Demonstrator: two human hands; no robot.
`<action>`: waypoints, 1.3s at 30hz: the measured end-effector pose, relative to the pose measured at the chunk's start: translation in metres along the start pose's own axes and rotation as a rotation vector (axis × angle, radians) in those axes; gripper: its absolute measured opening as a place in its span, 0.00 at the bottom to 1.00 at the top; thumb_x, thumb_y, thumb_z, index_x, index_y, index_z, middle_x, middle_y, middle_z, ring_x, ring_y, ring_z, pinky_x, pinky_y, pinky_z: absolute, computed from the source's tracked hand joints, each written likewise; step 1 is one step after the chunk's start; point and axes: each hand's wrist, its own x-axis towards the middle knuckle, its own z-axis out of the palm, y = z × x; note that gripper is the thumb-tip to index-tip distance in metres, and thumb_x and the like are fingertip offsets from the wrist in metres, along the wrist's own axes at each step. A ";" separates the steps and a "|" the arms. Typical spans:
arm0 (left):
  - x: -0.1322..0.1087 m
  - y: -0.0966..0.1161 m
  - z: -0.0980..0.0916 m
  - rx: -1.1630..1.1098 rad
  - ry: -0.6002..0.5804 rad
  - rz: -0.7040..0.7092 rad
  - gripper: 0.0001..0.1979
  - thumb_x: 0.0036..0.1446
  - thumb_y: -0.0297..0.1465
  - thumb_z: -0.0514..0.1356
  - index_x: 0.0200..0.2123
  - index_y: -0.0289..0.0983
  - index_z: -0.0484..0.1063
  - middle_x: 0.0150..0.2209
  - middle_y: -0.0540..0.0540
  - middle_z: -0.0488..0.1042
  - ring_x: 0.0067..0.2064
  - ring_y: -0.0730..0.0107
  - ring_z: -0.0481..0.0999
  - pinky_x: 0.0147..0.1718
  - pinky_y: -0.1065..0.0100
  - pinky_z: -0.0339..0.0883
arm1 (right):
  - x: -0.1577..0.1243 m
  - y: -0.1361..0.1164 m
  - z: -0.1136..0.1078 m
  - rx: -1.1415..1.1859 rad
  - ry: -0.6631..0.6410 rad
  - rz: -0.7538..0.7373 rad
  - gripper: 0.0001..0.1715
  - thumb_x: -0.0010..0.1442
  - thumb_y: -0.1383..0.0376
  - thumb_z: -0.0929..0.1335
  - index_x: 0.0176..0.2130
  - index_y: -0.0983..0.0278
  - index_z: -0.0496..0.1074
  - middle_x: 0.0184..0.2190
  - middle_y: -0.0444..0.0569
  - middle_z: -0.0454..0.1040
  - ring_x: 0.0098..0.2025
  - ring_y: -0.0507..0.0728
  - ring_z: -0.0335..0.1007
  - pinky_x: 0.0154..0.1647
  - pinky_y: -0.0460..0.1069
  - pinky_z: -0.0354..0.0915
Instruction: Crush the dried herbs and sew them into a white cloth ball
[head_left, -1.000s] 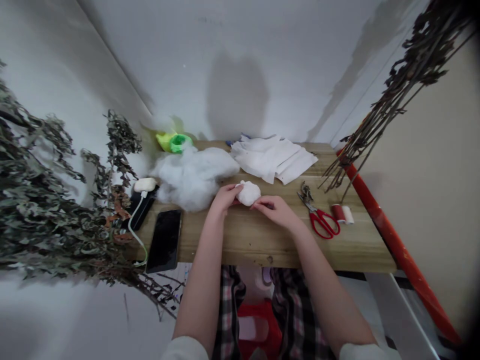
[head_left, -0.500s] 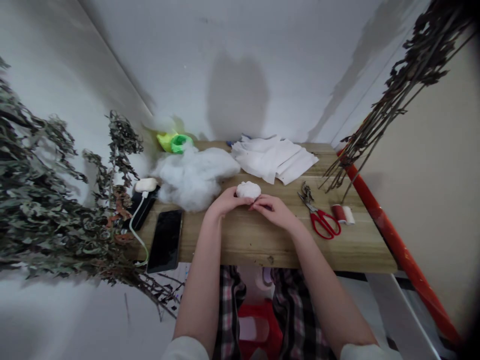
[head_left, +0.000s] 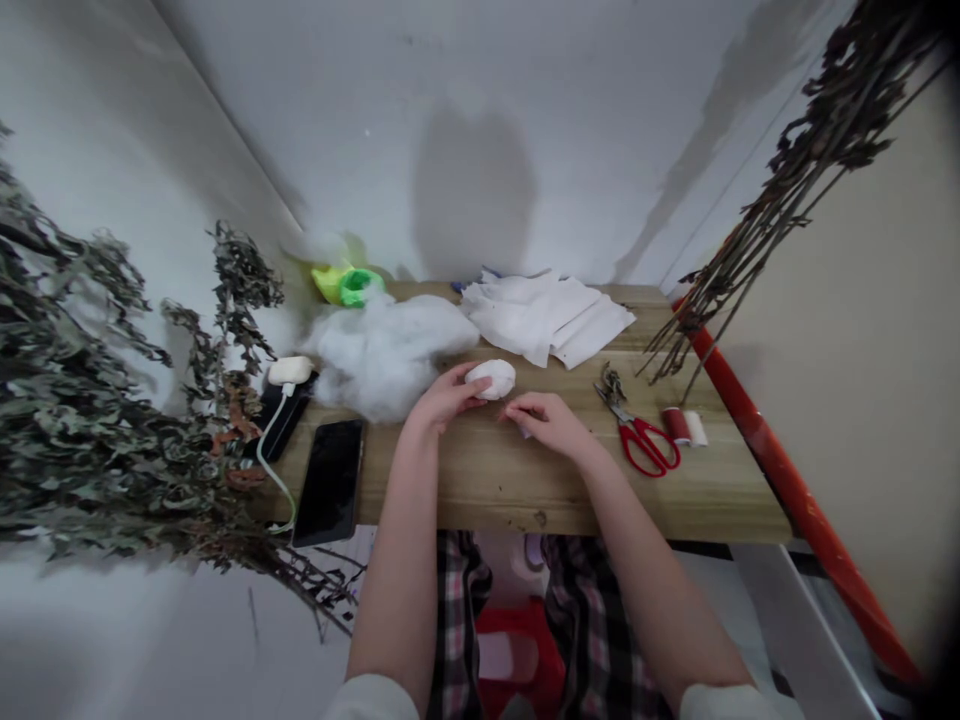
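A small rounded white cloth ball (head_left: 495,378) is in my left hand (head_left: 445,397), with the thumb across its near side and the fingers around its left. Just right of the ball and apart from it, my right hand (head_left: 546,418) has thumb and fingertips pinched together. What the pinch holds is too small to make out. Fluffy white stuffing (head_left: 386,350) is heaped to the left, close to my left hand. White cloth pieces (head_left: 547,315) lie in a loose pile behind the ball.
Red-handled scissors (head_left: 646,445) lie on the wooden table (head_left: 465,490), near a red thread spool (head_left: 676,426) and a white spool (head_left: 696,429). A black phone (head_left: 328,482) is at the left edge. Dried plants (head_left: 112,400) crowd the left side; more stems (head_left: 780,200) lean at right.
My right hand has drawn slightly away from the ball, leaving a gap. My left hand has turned the ball, and its surface now looks smoother.
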 end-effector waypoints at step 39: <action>0.008 -0.007 0.016 0.140 0.052 0.040 0.26 0.34 0.39 0.72 0.37 0.31 0.77 0.33 0.44 0.78 0.31 0.72 0.72 0.28 0.73 0.60 | 0.008 0.012 0.009 -0.022 0.020 0.036 0.14 0.59 0.66 0.62 0.28 0.65 0.74 0.25 0.46 0.76 0.27 0.51 0.68 0.33 0.45 0.61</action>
